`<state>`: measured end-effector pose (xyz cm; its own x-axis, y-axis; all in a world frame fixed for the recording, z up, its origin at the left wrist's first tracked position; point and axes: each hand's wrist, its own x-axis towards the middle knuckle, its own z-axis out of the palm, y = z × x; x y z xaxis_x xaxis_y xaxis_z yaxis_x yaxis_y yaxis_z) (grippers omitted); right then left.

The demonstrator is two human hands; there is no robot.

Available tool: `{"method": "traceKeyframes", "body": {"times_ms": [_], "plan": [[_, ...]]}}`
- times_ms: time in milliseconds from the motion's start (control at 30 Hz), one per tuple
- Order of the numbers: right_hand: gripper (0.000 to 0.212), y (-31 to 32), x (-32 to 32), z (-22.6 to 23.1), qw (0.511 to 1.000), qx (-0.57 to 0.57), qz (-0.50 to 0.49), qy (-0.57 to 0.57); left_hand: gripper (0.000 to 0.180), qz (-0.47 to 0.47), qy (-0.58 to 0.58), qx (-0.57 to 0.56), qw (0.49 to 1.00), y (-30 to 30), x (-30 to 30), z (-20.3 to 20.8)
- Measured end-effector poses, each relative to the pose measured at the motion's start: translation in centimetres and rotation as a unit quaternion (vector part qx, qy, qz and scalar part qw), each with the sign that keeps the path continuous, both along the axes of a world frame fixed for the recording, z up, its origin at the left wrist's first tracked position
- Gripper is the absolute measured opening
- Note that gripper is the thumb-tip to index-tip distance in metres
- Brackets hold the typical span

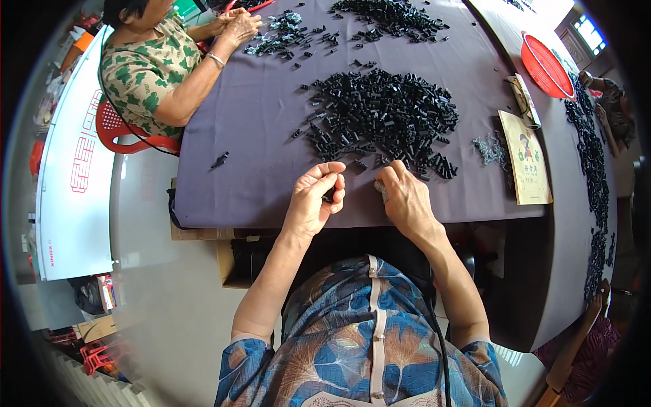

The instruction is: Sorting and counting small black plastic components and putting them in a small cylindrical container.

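A big heap of small black plastic parts lies on the grey-purple tablecloth in front of me. My left hand is closed at the table's near edge, thumb against the fingers, around a small black plastic part that is mostly hidden. To its right, my right hand is curled with its back up, just below the heap. Between its fingers and palm shows a bit of small pale grey pieces; their exact kind cannot be made out. The two hands are apart.
Beside the right side of the heap are loose grey pieces and a yellow paper booklet. A red plastic basket stands beyond. At the far left a co-worker handles small parts. More black parts lie farther back.
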<state>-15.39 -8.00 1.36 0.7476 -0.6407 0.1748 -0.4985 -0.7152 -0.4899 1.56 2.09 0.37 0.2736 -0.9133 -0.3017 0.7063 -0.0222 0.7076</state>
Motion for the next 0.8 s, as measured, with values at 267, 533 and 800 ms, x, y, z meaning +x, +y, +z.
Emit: {"method": "traceKeyframes", "body": {"times_ms": [267,533,800], "plan": [[0.016,0.7,-0.7,-1.3,0.994,-0.04,-0.004,-0.102,0.016,-0.007,-0.072,0.015,0.997,-0.5,0.3,0.3],[0.028,0.7,-0.8,-1.5,0.992,-0.037,0.015,-0.123,0.013,0.037,-0.541,0.018,0.84,-4.5,0.2,0.1],[0.017,0.4,-1.0,-1.4,0.991,-0.046,0.022,-0.126,0.016,0.05,-0.573,0.055,0.816,-4.3,1.0,-0.3]]}}
